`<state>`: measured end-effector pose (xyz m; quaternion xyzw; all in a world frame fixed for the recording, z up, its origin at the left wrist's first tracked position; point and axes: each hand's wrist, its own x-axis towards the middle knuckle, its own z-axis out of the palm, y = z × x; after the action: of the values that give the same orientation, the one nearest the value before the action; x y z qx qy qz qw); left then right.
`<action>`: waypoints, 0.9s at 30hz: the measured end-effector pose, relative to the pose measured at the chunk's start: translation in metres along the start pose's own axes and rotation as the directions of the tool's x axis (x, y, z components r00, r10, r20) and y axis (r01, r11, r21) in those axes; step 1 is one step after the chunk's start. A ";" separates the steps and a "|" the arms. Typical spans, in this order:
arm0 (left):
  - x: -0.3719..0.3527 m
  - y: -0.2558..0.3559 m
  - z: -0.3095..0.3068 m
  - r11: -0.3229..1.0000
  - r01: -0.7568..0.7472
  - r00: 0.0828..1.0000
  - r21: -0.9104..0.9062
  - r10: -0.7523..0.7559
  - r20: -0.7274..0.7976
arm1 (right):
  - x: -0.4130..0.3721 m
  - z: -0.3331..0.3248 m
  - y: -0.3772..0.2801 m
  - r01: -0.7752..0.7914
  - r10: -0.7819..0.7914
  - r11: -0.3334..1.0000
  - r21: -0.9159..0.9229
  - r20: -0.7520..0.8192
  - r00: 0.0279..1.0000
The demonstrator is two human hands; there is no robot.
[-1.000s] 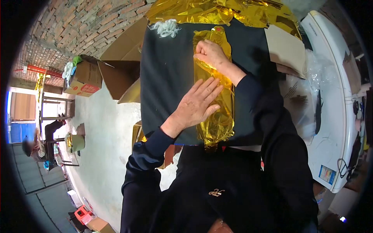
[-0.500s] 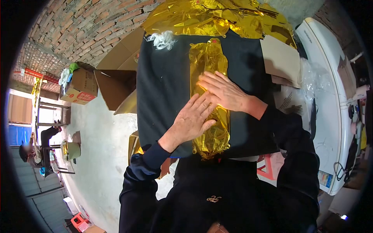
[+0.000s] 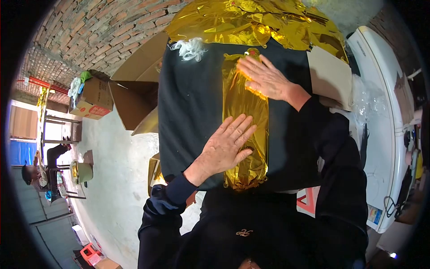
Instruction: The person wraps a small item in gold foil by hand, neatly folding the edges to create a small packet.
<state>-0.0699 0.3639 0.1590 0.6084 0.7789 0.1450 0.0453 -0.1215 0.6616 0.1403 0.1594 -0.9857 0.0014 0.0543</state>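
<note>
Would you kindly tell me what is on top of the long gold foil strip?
Over the gold foil strip are the left hand, near its middle, and the right hand, toward its far end. The foil beneath them is hidden.

The surface has a dark cloth cover; in its middle lies a long gold foil piece; white threads lie at the far left; gold foil sheets cover the far end; a beige board is at right.

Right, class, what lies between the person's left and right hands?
In the head view, a bare stretch of the gold foil piece lies between the left hand and the right hand.
</note>
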 end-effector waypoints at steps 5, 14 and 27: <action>-0.002 -0.002 -0.004 1.000 -0.003 1.000 -0.013 0.002 -0.024 | 0.003 -0.012 0.021 -0.136 0.138 0.990 0.030 -0.340 0.930; -0.002 0.000 -0.001 0.999 -0.016 0.998 -0.037 0.014 -0.066 | -0.008 -0.001 0.041 -0.350 0.483 0.672 0.653 -0.028 0.875; -0.004 -0.001 -0.008 0.991 -0.040 0.992 -0.129 0.025 -0.123 | 0.017 -0.049 0.045 -0.687 0.436 0.331 0.647 0.541 0.719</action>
<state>-0.0717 0.3586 0.1660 0.6068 0.7590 0.2333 0.0352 -0.1462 0.7006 0.1915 -0.1905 -0.8551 0.4532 -0.1647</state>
